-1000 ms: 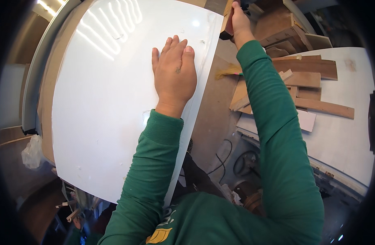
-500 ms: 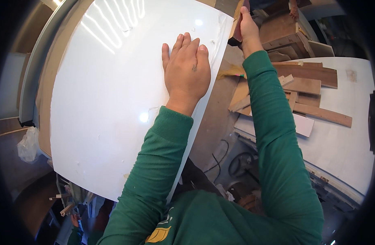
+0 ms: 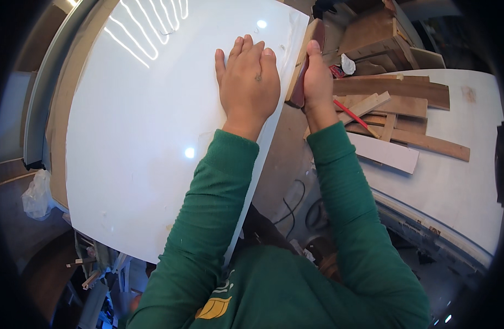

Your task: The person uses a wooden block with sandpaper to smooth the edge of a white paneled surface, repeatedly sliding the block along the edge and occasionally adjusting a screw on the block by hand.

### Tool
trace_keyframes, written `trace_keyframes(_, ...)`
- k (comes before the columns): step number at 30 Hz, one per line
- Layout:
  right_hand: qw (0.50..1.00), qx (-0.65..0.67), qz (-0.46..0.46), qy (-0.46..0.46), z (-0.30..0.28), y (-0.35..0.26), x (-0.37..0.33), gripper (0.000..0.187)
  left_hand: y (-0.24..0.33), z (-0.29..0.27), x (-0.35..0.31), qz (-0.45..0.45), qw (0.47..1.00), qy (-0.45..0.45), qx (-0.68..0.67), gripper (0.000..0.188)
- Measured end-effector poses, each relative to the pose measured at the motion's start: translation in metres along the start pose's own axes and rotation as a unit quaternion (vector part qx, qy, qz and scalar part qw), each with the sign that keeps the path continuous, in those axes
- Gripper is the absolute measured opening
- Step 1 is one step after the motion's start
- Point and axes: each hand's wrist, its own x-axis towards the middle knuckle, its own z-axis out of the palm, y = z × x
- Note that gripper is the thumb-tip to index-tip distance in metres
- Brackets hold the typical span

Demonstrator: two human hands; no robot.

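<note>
A large glossy white panel (image 3: 131, 137) lies in front of me, with strips of light mirrored at its far end. My left hand (image 3: 248, 82) rests flat on it near the right edge, fingers stretched forward. Beside that edge, my right hand (image 3: 319, 79) grips a sanding block (image 3: 305, 66), a wooden block wrapped in reddish-brown abrasive paper. The block stands against the panel's long right edge, tilted along it. My right thumb lies along the block's side, and the other fingers are partly hidden.
On the right, a white-topped table (image 3: 443, 181) bears several wood offcuts (image 3: 405, 107) and a red stick (image 3: 353, 115). Wooden cabinet parts (image 3: 367, 41) stand behind it. A clear plastic bag (image 3: 37, 196) hangs at the left. A black cable (image 3: 291, 208) lies on the floor.
My right hand has drawn the sanding block toward me along the panel's edge. My left hand stays on the panel, slightly shifted in view. The red stick has come into sight.
</note>
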Motion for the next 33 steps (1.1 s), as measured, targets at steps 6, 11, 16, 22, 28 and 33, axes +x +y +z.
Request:
trace_keyframes(6,0.996,-0.068,0.05,0.014,0.007,0.002,-0.123,0.066,-0.007,-0.005,0.002,-0.021,0.999,-0.003,-0.034,0.047)
trace_keyframes(11,0.993,-0.024,0.106,-0.035,-0.02,0.0,-0.278,0.049,-0.003,-0.005,0.004,-0.024,0.997,-0.022,-0.073,0.046)
trace_keyframes(16,0.984,0.055,0.166,-0.024,-0.037,0.023,-0.166,0.062,-0.013,-0.013,0.001,-0.028,0.998,-0.027,-0.043,0.045)
trace_keyframes(22,0.997,0.073,0.017,0.014,-0.012,0.011,0.08,0.082,0.004,-0.007,0.002,-0.016,0.998,-0.033,-0.053,0.046)
trace_keyframes(28,0.994,0.109,0.017,-0.029,0.006,0.005,0.167,0.076,-0.003,-0.009,0.001,-0.021,0.999,-0.018,-0.043,0.047)
trace_keyframes(33,0.999,0.029,0.01,0.035,-0.006,0.017,0.205,0.076,-0.002,-0.007,0.001,-0.022,0.999,-0.018,-0.045,0.046)
